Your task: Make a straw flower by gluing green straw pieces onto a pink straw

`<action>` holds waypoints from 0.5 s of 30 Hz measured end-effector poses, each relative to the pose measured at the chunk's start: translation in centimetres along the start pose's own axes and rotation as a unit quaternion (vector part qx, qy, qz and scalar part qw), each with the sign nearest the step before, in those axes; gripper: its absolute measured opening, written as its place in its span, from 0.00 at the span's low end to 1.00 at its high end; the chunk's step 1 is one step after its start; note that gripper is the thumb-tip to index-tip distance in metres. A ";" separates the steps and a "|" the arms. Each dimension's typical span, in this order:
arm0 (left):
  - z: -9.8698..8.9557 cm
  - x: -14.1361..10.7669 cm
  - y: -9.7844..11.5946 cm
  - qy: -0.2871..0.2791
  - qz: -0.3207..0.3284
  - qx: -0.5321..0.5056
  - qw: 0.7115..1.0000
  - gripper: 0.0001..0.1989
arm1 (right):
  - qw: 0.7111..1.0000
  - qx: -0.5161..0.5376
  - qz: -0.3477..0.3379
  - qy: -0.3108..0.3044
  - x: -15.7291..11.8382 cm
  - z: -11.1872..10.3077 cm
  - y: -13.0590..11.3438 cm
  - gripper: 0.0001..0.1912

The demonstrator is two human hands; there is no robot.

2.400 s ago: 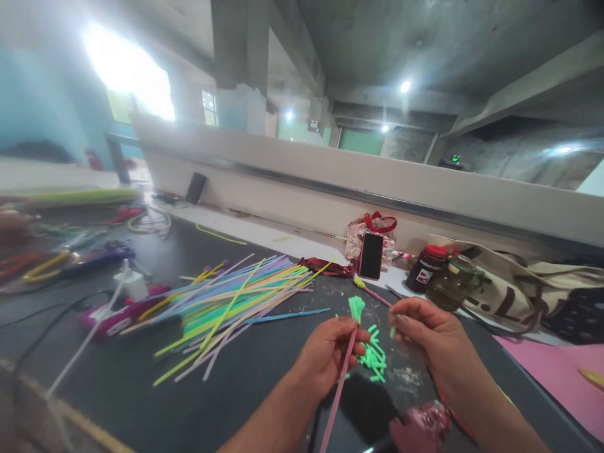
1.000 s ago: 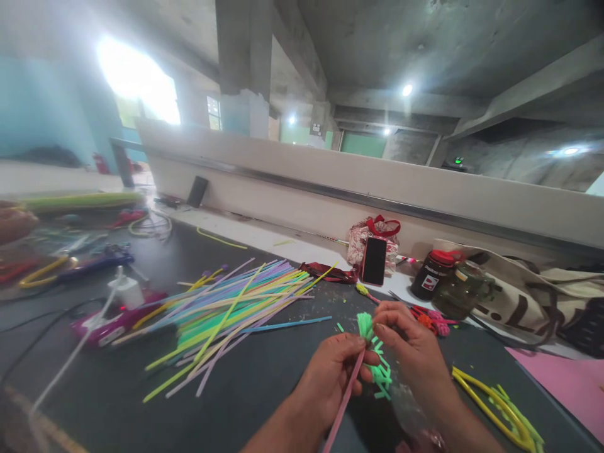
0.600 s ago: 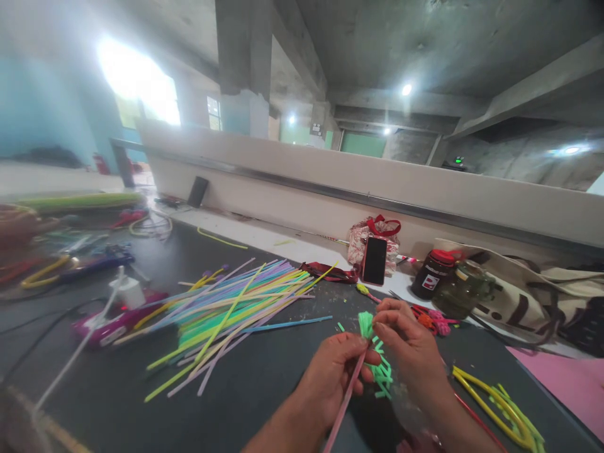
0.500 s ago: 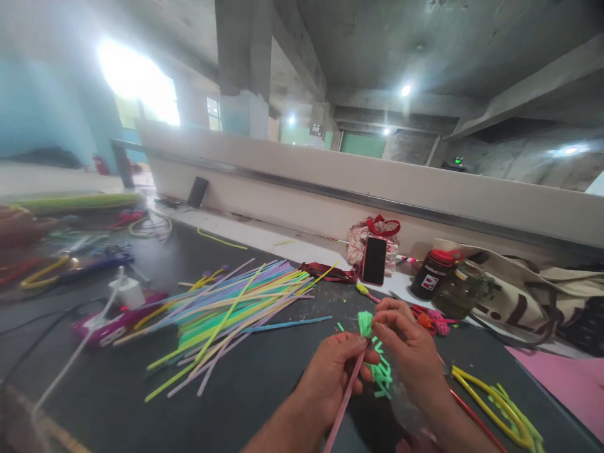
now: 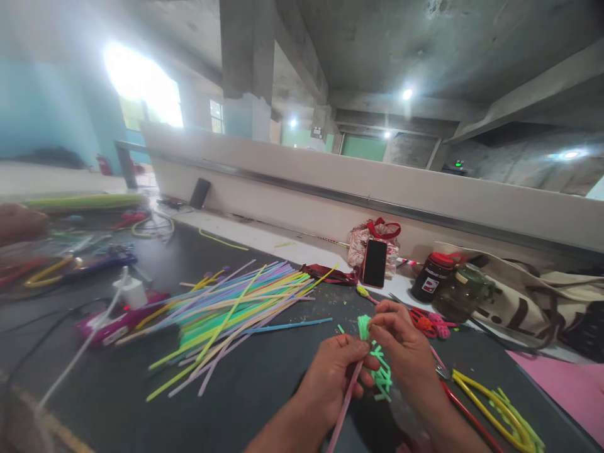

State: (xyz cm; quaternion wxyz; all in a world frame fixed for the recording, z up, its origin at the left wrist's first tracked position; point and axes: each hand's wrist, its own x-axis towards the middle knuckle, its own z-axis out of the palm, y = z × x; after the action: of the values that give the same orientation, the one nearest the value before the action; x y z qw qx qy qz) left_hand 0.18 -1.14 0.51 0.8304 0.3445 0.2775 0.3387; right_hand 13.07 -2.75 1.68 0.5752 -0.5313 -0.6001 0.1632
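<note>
My left hand (image 5: 337, 363) pinches a pink pipe cleaner (image 5: 346, 402) whose long end runs down toward me. At its top sits a bundle of short green pipe cleaner pieces (image 5: 363, 326). The fingertips of my right hand (image 5: 401, 336) are closed on the right edge of that green bundle. Beneath and between my hands, several cut green pieces (image 5: 381, 374) lie loose on the dark table (image 5: 245, 409). Right of my right hand are pliers with red and yellow handles (image 5: 491, 402), partly hidden by my forearm.
Many long coloured pipe cleaners (image 5: 236, 321) lie heaped to the left, beside a purple power strip (image 5: 97, 324). At the back stand a phone (image 5: 374, 263), a black bottle (image 5: 428, 277) and a canvas bag (image 5: 504, 299). Another person's hand (image 5: 21, 223) is at far left.
My hands stay at nearly the same spot on the green bundle, with small finger shifts. The view has moved slightly. The other person's hand at far left has shifted a little.
</note>
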 end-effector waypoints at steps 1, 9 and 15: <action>0.0 0.0 0.0 0.000 0.002 0.001 1.000 0.08 | 1.000 0.000 0.002 0.003 0.0 0.0 0.1 0.05; 0.1 -0.1 0.2 0.016 0.012 0.007 1.000 0.07 | 1.000 0.003 -0.001 0.008 -0.4 0.0 -0.2 0.05; 0.0 -0.1 0.6 0.013 0.010 -0.008 1.000 0.08 | 0.985 0.116 0.131 0.008 -0.5 -1.2 -1.5 0.16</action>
State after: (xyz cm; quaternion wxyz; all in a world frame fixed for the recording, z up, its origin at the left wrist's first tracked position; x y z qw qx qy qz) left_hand -0.09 -0.87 0.92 0.8256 0.3365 0.2824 0.3540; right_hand 13.31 -4.21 2.96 0.6111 -0.5367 -0.4977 0.3013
